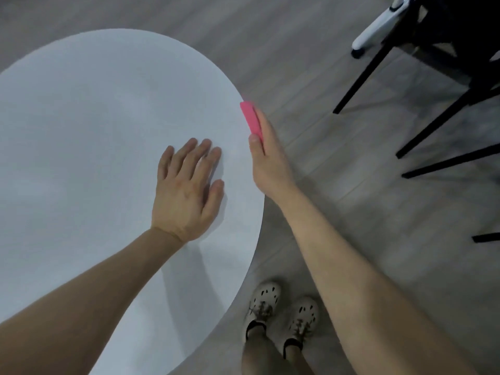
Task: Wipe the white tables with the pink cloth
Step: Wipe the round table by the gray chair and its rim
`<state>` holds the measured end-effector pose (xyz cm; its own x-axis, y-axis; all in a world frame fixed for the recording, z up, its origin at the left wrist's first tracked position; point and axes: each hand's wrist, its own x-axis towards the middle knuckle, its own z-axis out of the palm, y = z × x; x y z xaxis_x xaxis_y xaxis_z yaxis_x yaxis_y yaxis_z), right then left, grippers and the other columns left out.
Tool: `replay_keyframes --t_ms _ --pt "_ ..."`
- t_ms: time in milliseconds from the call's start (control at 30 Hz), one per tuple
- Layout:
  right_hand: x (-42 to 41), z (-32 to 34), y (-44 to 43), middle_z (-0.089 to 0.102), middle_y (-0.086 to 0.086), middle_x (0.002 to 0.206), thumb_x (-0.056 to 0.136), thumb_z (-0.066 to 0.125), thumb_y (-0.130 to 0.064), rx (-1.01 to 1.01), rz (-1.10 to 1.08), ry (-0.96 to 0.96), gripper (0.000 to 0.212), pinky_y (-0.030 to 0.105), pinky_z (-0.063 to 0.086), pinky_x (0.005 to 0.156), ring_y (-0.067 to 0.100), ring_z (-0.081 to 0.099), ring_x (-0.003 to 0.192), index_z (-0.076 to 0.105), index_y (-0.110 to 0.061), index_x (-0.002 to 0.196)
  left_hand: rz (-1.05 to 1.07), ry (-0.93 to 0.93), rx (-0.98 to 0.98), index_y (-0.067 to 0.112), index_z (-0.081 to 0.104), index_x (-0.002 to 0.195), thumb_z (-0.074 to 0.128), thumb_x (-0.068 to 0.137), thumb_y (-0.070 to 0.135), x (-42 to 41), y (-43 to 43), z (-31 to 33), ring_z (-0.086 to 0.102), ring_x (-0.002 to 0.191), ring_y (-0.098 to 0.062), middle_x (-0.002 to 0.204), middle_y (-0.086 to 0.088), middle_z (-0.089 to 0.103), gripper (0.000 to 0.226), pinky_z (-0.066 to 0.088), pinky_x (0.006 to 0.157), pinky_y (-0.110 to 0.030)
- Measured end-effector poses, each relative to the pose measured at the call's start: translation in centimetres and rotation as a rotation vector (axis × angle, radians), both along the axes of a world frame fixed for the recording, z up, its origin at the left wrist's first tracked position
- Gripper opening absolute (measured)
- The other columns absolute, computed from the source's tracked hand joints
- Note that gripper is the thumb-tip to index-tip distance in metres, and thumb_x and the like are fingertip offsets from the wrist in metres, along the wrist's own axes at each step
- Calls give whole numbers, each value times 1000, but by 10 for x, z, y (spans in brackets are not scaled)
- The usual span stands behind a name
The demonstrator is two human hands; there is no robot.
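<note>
A round white table (89, 125) fills the left of the view. My left hand (186, 188) lies flat on its top near the right rim, fingers straight and slightly spread. My right hand (266, 155) is at the table's right edge, holding the folded pink cloth (251, 120) against the rim. The thumb lies over the cloth's near end and the fingers run along its outer side. Only a narrow strip of the cloth shows beyond the hand.
Black chair legs (422, 90) stand on the grey wooden floor (338, 185) to the right, with a white wheeled base (378, 33) at the top right. My feet in pale clogs (281, 307) are beside the table's near right edge.
</note>
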<state>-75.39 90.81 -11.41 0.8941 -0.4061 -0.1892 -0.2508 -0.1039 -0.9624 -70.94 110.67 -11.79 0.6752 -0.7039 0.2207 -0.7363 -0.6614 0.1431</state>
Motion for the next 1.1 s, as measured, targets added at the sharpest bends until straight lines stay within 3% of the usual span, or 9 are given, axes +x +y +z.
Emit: replay_keyframes --t_ms 133,200,300,467,667,767,900,1000,1100 --pt "-102 0 49 17 -18 178 117 34 -27 8 2 -26 61 43 26 134 2 18 163 11 -33 173 -2 8 5 15 51 161 42 110 40 -2 0 1 37 160 -32 169 -8 47 57 23 129 -63" --pt "-105 2 45 18 -18 178 118 34 -26 21 31 -4 60 43 28 133 2 21 163 10 -36 172 2 20 -10 15 51 161 41 111 40 -2 -1 1 37 161 -32 169 -7 47 57 23 129 -63" --pt "-28 3 4 26 -15 175 118 33 -20 -15 61 47 58 30 27 130 1 28 158 17 -31 172 3 12 -26 16 51 161 44 110 40 0 0 -2 37 160 -31 169 -6 47 56 25 128 -64" --pt "97 -1 -45 35 -3 173 118 33 -22 -164 262 32 55 24 30 118 19 38 155 22 -25 172 1 4 -18 15 51 162 48 108 36 -2 2 -6 36 161 -31 170 -4 45 57 27 127 -65" --pt "-40 7 -16 13 -16 180 119 32 -24 -97 255 14 59 11 16 126 -1 13 163 11 -27 174 -10 33 75 10 45 165 47 107 32 -6 -1 2 32 162 -38 174 -10 37 62 26 125 -70" --pt "-60 6 -14 10 -16 180 119 33 -26 -79 314 26 61 21 19 131 1 14 164 5 -29 173 -24 33 124 13 40 168 45 108 32 -2 0 6 29 164 -37 178 -8 31 64 27 126 -69" --pt "46 11 -45 23 -10 178 118 30 -22 -61 335 112 58 31 26 129 11 27 161 13 -28 173 16 39 204 12 41 168 43 110 30 -9 -3 13 28 164 -38 178 -9 30 61 29 127 -66" --pt "116 12 -66 28 -5 176 118 31 -21 -91 429 114 57 31 29 126 19 33 158 16 -28 173 60 1 130 11 64 146 49 109 28 -6 -20 22 51 149 -38 158 -7 57 43 42 117 -58" --pt "97 16 -56 18 -6 180 117 32 -16 -107 400 59 59 26 28 125 14 24 162 15 -27 173 136 47 7 15 69 118 48 110 27 31 -46 35 64 104 -39 114 -4 69 25 50 91 -50"
